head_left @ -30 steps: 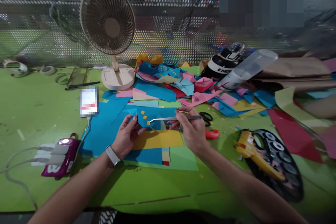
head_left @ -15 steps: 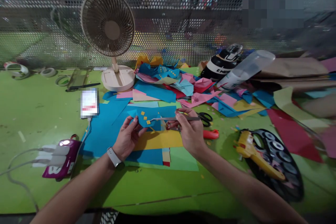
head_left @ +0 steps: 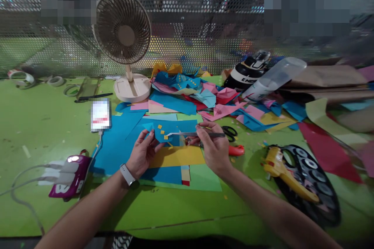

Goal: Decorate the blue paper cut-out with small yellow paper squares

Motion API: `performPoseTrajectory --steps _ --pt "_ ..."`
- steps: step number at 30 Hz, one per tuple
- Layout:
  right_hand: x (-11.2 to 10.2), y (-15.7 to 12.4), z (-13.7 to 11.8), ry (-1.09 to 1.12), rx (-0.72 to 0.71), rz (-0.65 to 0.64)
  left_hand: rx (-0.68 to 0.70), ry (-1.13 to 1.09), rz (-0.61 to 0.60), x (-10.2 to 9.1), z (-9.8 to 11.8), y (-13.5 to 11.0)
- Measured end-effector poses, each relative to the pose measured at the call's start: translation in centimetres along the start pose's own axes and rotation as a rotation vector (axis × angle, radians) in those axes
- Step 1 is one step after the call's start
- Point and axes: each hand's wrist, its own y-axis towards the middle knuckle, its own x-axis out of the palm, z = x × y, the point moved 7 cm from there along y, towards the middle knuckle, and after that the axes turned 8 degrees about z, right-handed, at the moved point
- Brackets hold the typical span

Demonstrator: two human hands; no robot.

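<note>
My left hand (head_left: 143, 151) pinches a small blue paper piece (head_left: 160, 137) by its left side, fingers closed on it. Three small yellow paper squares (head_left: 162, 132) sit on that piece in a slanting row. In my right hand (head_left: 214, 146) are metal tweezers (head_left: 193, 134), gripped between thumb and fingers and pointing left. Their tips touch or nearly touch the lowest yellow square. Beneath both hands lie blue paper sheets (head_left: 117, 151) and a yellow paper strip (head_left: 178, 156).
Behind my hands is a heap of folded coloured paper (head_left: 187, 81). A fan (head_left: 126, 35), a phone (head_left: 101, 114) and a purple power strip (head_left: 71, 177) are on the left. Right of my hand are scissors (head_left: 230, 134), a yellow glue gun (head_left: 289, 171) on a black tray (head_left: 324, 198), and bottles (head_left: 274, 79).
The view has shifted slightly. Both hands keep their hold, and the tweezer tips stay by the lowest yellow square.
</note>
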Motion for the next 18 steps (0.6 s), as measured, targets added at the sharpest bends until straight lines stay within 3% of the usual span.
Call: performPoseTrajectory --steps 18 --pt "-0.4 0.1 1.4 0.050 0.038 0.014 0.003 0.002 -0.034 0.0 -0.2 0.1"
